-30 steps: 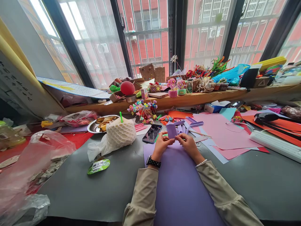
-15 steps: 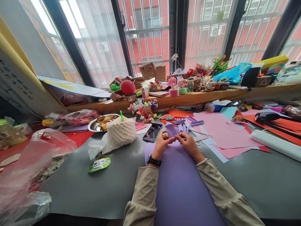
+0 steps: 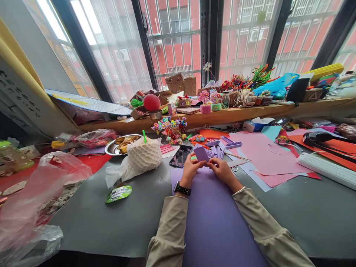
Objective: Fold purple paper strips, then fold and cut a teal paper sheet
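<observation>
A small purple piece of paper (image 3: pixel 200 154) is held up between both hands. My left hand (image 3: pixel 191 169) pinches its lower left part, fingers closed. My right hand (image 3: pixel 221 170) is closed on its lower right corner. Both hands are just above the far end of a large purple sheet (image 3: pixel 217 222). Several folded purple paper strips (image 3: pixel 217 149) lie just beyond the fingers. Left of the left hand is a black phone (image 3: pixel 180 156). Scissors (image 3: pixel 235 168) lie partly hidden beside the right hand.
A netting-wrapped coconut (image 3: pixel 144 155) with a green straw stands at left, near a metal plate (image 3: pixel 109 149). Pink sheets (image 3: pixel 267 152) and a white power strip (image 3: pixel 328 168) lie to the right. Craft flowers (image 3: pixel 170 129) stand before the wooden sill (image 3: pixel 191 120).
The small purple paper has tilted in the fingers, its top edge leaning a little to the left. Both hands stay in nearly the same place.
</observation>
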Tool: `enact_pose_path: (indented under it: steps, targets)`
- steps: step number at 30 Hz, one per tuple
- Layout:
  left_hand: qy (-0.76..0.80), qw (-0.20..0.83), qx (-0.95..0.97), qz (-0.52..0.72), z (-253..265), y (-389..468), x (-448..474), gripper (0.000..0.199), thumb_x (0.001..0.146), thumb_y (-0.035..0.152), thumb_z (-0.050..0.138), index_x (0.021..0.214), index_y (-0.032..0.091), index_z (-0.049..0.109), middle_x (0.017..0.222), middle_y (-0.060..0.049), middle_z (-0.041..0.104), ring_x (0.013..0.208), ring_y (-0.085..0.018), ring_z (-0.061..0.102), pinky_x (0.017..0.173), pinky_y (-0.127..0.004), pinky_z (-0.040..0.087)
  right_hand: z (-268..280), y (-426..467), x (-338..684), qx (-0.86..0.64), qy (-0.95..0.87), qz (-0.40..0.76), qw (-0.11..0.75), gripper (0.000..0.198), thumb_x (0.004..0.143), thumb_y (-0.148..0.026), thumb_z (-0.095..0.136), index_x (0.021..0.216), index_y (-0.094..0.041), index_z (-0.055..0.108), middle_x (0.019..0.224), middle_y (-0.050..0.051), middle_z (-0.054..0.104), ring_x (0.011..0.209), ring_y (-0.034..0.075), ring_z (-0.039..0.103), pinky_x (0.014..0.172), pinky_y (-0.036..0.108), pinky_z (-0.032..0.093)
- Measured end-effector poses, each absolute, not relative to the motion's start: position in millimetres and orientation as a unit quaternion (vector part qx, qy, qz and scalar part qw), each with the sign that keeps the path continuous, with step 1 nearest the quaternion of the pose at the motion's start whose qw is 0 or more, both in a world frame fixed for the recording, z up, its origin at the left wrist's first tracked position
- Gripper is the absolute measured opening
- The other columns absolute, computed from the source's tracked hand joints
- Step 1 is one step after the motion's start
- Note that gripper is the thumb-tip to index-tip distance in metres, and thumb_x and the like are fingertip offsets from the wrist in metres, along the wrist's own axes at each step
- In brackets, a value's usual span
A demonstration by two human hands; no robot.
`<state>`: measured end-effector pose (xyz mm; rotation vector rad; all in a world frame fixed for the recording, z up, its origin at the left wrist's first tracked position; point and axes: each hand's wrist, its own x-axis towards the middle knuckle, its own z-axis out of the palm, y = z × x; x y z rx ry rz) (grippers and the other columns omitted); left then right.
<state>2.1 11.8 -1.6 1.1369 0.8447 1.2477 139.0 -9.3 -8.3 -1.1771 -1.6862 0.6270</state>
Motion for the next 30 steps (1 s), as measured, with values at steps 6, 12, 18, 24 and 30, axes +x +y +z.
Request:
enact_pose_path:
  steps: [6,12,18,24,30]
  targets:
    - [0.368,0.57,0.486,0.551,-0.9,10.8,2.3,0.061,0.05,0.02,0.071,0.1,0.014,0.038,0.063,0.0,0.059,0.056,-0.011,0.056,0.06,-0.025,0.042,-9.2,-9.2,138.4,-0.473,-0.692,0.276,0.47,0.026,0.072,-0.041,0.048,0.064,-0.017,0.051,0.062,0.002,0.053,0.059,0.014,0.048,0.053,0.024,0.038]
    - [0.335,0.58,0.515,0.536,-0.7,11.3,3.6,0.055,0.05,0.02,0.071,0.096,0.013,0.041,0.063,-0.001,0.06,0.055,-0.011,0.056,0.056,-0.023,0.041,-9.4,-10.1,138.0,-0.47,-0.71,0.267,0.451,0.022,0.074,-0.035,0.046,0.065,-0.016,0.052,0.063,0.002,0.056,0.06,0.014,0.05,0.055,0.024,0.039]
    - [0.334,0.579,0.511,0.54,-2.1,12.2,3.9,0.057,0.05,0.019,0.071,0.097,0.013,0.039,0.065,-0.001,0.061,0.056,-0.012,0.057,0.057,-0.024,0.042,-7.9,-11.6,137.8,-0.481,-0.714,0.241,0.448,0.022,0.073,-0.035,0.047,0.061,-0.017,0.051,0.061,0.002,0.055,0.058,0.013,0.049,0.053,0.024,0.038]
    - [0.315,0.581,0.513,0.547,-4.3,14.3,4.0,0.058,0.048,0.022,0.072,0.095,0.014,0.039,0.063,0.0,0.061,0.056,-0.013,0.057,0.058,-0.025,0.042,-6.3,-12.7,136.7,-0.482,-0.709,0.244,0.454,0.024,0.073,-0.035,0.047,0.059,-0.017,0.051,0.059,0.001,0.054,0.056,0.012,0.049,0.052,0.023,0.037]
    - [0.33,0.58,0.518,0.536,-5.2,15.1,3.0,0.057,0.05,0.025,0.071,0.095,0.014,0.039,0.06,0.001,0.06,0.054,-0.013,0.056,0.057,-0.026,0.042,-4.8,-13.5,137.1,-0.466,-0.705,0.27,0.462,0.023,0.075,-0.032,0.044,0.062,-0.016,0.054,0.06,0.001,0.055,0.058,0.012,0.05,0.054,0.023,0.038]
